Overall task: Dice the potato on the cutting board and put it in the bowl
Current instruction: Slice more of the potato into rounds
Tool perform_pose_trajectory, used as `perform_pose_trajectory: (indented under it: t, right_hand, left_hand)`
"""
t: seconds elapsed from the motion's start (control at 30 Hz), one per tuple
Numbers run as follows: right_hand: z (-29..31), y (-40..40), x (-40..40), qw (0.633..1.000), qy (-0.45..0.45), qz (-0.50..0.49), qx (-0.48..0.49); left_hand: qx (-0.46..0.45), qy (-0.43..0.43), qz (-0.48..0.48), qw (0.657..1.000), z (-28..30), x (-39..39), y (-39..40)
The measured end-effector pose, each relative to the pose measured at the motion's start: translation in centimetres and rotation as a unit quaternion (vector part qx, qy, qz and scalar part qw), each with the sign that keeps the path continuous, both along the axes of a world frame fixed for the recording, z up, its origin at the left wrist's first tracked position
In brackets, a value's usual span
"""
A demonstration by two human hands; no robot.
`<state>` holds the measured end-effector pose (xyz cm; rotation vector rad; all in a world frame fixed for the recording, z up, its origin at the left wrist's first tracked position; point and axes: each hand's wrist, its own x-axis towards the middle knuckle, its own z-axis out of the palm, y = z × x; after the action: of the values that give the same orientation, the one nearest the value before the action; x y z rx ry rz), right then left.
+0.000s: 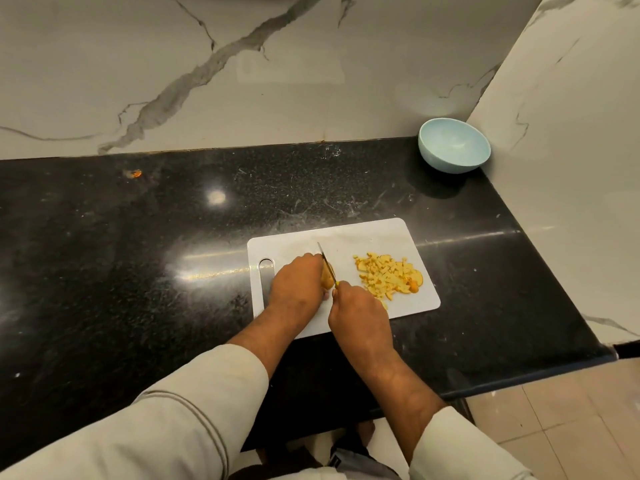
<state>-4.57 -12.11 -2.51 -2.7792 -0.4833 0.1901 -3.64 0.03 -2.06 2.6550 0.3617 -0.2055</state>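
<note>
Countertop of black speckled stone (138, 271) runs across my view, and on it lies the white rectangular plastic cutting board (398, 237), its slotted handle at the left end. Moving right from that handle, I see the left hand (294, 285) arched over the remaining yellow-brown piece of potato (325, 280), fingers curled down to pin it against the board. Only a sliver of the piece shows at the hand's right edge, so I cannot tell its full shape.

Just beside it, the thin steel blade of the yellow-handled knife (327, 263) stands against the potato's exposed right face, its long axis running away from me and slightly leftward, tip toward the wall. The right hand (360, 313) grips the handle, fingers wrapped round it, nearer to me than the left.

Further right on the board sits the heap of yellow diced potato (386, 277), apart from both hands. The pale blue round bowl (453, 147) waits well beyond, in the far right corner, with nothing I can see in it.

By my judgement, dicing is unfinished; the right hand is nearer the bowl.
</note>
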Motion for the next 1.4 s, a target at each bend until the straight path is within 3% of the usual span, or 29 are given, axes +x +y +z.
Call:
perform_pose_trajectory:
  t: [0.87, 1.4]
  right_hand:
    - [0.8, 1.0, 2.2, 0.997, 0.062, 0.045, 0.014]
    - [0.8, -0.2, 0.5, 0.994, 0.105, 0.023, -0.018]
  left_hand:
    - [-0.012, -0.026, 0.043, 0.999, 1.3, -0.8, -1.3]
    - [0.001, -0.027, 0.006, 1.0, 0.7, -0.9, -0.7]
